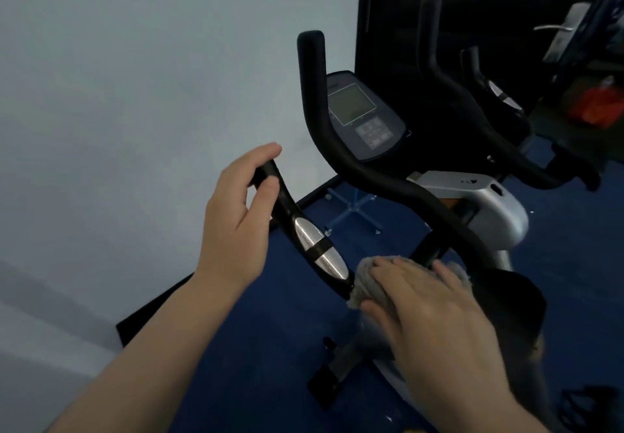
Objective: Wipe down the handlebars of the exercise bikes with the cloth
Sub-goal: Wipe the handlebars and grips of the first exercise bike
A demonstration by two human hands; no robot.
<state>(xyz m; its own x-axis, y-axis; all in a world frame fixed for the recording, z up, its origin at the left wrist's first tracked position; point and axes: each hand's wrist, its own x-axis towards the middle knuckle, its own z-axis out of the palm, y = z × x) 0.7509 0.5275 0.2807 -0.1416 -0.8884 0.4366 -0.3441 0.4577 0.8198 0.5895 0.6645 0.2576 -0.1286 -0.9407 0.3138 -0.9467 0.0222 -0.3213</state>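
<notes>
An exercise bike stands before me with black handlebars. My left hand grips the upper end of the near left handlebar, a black bar with two silver pulse sensors. Lower down, my right hand presses a grey cloth onto the base of that bar, where it meets the bike's middle. The cloth is wrapped around the bar and partly hidden under my fingers. A taller curved black handlebar rises behind, beside the console with its grey screen and keypad.
A pale wall fills the left side. A dark mirror at the back right reflects the handlebars. The bike's silver frame housing sits right of centre over blue floor. A black mat edge lies by the wall.
</notes>
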